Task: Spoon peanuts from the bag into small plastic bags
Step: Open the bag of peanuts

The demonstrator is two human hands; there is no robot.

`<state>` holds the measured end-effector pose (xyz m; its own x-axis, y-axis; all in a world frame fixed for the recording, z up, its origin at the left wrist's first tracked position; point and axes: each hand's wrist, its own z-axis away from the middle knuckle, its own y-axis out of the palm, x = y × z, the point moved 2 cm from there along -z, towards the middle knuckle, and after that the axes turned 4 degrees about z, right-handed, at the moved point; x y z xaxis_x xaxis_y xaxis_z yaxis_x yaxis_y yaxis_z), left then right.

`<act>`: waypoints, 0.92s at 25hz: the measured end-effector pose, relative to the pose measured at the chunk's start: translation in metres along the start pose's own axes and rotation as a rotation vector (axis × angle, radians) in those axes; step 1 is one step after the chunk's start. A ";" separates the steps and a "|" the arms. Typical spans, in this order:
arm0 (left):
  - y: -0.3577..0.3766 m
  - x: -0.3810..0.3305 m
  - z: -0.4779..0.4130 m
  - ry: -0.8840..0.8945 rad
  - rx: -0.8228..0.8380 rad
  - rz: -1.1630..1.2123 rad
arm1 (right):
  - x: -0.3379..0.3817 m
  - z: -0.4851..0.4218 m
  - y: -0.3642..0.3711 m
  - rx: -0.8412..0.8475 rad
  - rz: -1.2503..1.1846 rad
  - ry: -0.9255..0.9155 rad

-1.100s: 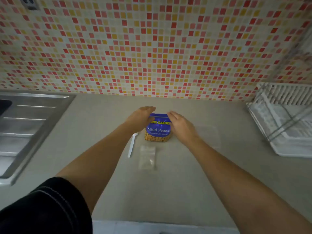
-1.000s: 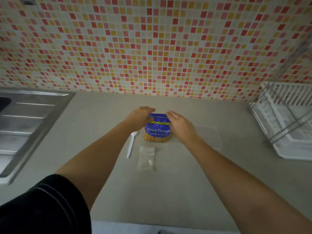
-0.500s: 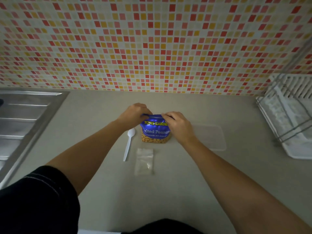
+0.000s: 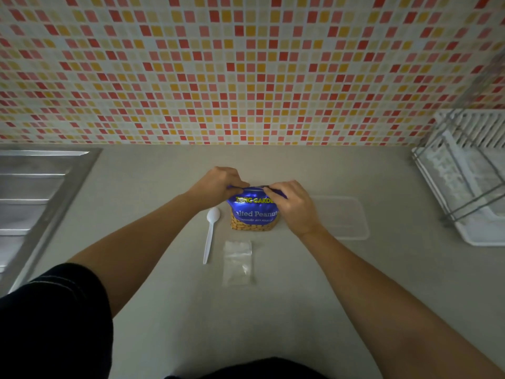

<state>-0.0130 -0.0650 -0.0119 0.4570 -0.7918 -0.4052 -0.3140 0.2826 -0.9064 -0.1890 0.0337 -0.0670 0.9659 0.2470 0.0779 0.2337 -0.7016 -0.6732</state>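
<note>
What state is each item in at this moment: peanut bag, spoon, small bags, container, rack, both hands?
Peanut bag: upright, top edge pinched at both ends.
Left hand: gripping the bag's top.
Right hand: gripping the bag's top.
Spoon: lying flat, untouched.
Small plastic bags: flat on the counter, unfilled.
Clear container: on the counter, no contents visible.
Dish rack: no dishes visible.

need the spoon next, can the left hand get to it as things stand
Probably yes. The spoon lies bare on the counter just beside the left hand, nothing over it. But that hand is pinching the top of the peanut bag, so it must let go first.
</note>
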 end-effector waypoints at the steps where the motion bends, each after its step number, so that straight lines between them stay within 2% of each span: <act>1: 0.000 0.001 0.000 -0.008 -0.002 0.007 | 0.001 -0.002 0.000 0.021 0.027 -0.007; 6: -0.002 -0.004 -0.002 -0.119 0.030 0.086 | 0.008 -0.020 -0.005 0.153 0.001 0.150; 12: 0.000 -0.015 -0.020 -0.384 0.145 0.292 | 0.010 -0.026 -0.007 0.293 0.028 0.130; 15: -0.004 -0.013 -0.028 -0.460 0.193 0.351 | 0.010 -0.025 -0.007 0.327 0.092 0.033; 19: -0.007 -0.015 -0.035 -0.381 0.269 0.291 | 0.007 -0.023 -0.006 0.379 0.078 0.024; 23: -0.001 -0.014 -0.036 -0.283 0.189 0.172 | 0.006 -0.027 -0.001 0.378 -0.049 0.161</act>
<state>-0.0488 -0.0739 -0.0012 0.6314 -0.5505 -0.5461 -0.2592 0.5139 -0.8178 -0.1801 0.0179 -0.0458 0.9668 0.1453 0.2104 0.2514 -0.3894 -0.8861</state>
